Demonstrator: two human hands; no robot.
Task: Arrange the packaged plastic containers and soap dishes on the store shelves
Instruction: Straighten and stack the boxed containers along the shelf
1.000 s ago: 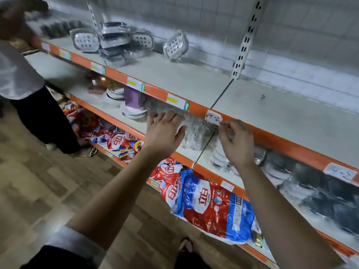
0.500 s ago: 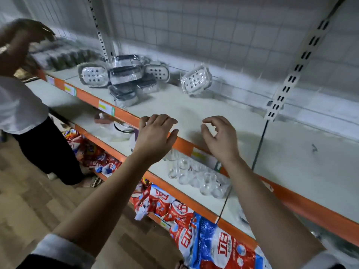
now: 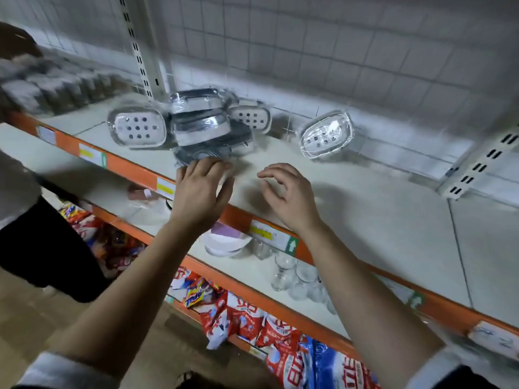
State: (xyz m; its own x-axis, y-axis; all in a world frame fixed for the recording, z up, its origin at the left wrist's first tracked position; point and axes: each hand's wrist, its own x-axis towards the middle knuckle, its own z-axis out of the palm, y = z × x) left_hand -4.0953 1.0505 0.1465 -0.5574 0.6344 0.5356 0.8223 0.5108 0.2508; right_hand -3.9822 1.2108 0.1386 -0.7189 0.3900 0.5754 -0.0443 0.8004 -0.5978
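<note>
Head view: both grips released over the shelf (image 3: 379, 220).
Left grip (image 3: 200, 192), fingers straight, meets the edge of the stacked packaged containers (image 3: 200, 124) just ahead; right grip (image 3: 286, 195) hovers loosely curled, holding nothing, a wrapped soap dish (image 3: 325, 134) ahead to its right.

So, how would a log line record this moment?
left hand: empty, flat, by stacked containers | right hand: empty, loosely curled, above shelf | lone soap dish: tilted, apart
</note>
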